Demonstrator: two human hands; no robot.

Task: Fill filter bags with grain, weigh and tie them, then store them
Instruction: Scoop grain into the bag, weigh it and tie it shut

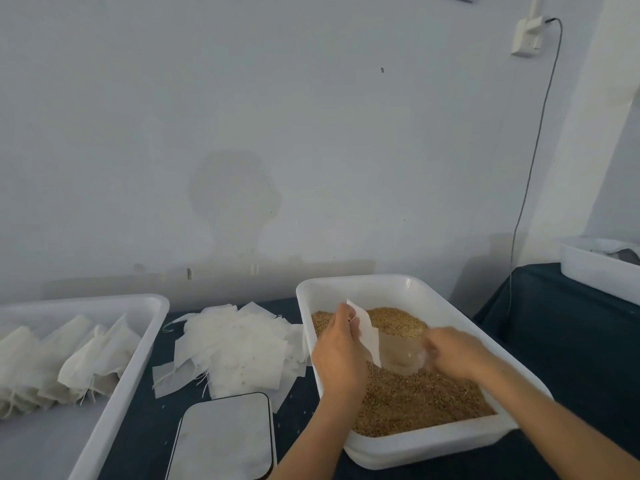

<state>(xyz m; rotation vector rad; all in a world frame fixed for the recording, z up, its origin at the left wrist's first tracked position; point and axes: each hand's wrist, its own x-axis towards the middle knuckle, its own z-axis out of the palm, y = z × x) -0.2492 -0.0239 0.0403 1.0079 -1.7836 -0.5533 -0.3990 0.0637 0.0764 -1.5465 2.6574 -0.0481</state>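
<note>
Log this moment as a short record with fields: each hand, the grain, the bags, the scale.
left hand: holds an empty filter bag over the grain tub
right hand: grips a clear cup at the bag's mouth
grain: fills the tub's bottom
empty bags: loose pile on the dark cloth, left of the tub
filled bags: in the left tray
scale: nothing on it

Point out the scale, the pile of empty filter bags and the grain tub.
scale (225,436), head view, middle of its platform
pile of empty filter bags (239,348), head view, centre of pile
grain tub (367,285), head view, far rim
</note>
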